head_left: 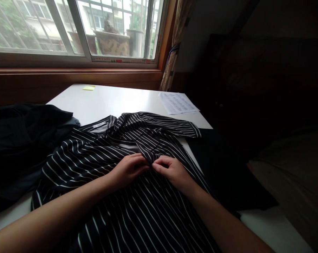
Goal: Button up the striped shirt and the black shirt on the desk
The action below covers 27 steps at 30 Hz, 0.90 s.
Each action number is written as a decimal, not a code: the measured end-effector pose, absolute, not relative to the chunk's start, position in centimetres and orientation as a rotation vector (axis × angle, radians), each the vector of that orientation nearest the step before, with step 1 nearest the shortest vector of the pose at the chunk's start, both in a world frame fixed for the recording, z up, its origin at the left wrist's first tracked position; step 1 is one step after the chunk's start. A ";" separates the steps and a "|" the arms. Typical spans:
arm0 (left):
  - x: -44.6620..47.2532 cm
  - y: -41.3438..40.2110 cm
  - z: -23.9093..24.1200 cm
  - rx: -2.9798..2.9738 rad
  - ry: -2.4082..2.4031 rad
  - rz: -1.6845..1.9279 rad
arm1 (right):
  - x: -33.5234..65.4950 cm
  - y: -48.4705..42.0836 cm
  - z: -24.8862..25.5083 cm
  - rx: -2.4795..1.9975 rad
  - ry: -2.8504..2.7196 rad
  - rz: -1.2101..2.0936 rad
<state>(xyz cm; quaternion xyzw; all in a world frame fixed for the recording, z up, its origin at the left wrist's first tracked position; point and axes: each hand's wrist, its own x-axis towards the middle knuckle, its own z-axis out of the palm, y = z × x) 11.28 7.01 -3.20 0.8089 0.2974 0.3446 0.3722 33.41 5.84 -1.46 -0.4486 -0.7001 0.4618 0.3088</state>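
The striped shirt [140, 202], black with thin white lines, is lying spread on the white table [127, 96], reaching from about ten o'clock down to six o'clock; for every direction I am taking the fingertips of the two hands as the centre of the clock. At nine o'clock a pile of dark clothes [24, 140] is lying just beside the shirt. Between ten and eleven o'clock, near the far edge of the table, a yellow note [89, 88] is resting flat. At ten o'clock the neck opening is showing a pale patch [99, 126] inside. Towards eleven o'clock the window [87, 31] is letting in daylight, and a planter [112, 43] is standing behind its glass. The left hand [132, 167], with its forearm coming from eight o'clock, is pinching the front of the shirt between thumb and curled fingers. The right hand [172, 170], with its forearm coming from four o'clock, is pinching the same part, its fingertips just beside the left ones; the small detail between them is too dark to tell. Soon after twelve o'clock a patterned curtain [172, 59] is hanging, tied. At one o'clock printed papers [180, 103] are lying on the table, and at three o'clock a dark cloth [224, 168] is lying beside the shirt.
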 end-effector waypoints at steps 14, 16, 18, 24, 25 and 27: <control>11.0 7.1 -3.0 1.935 0.764 0.807 | 32.7 5.5 -1.7 -1.140 -1.973 0.974; 11.0 7.1 -2.8 1.904 0.781 0.781 | 32.8 5.5 -1.6 -1.152 -1.929 0.995; 11.1 7.0 -2.6 1.892 0.817 0.747 | 32.9 5.5 -1.6 -1.151 -1.903 0.998; 11.3 7.0 -2.6 1.900 0.958 0.669 | 32.9 5.3 -1.5 -1.111 -2.003 0.915; 11.3 7.0 -2.6 1.903 0.968 0.663 | 32.9 5.3 -1.6 -1.107 -2.011 0.889; 11.2 7.1 -2.7 1.911 0.977 0.654 | 32.8 5.3 -1.8 -1.103 -2.010 0.831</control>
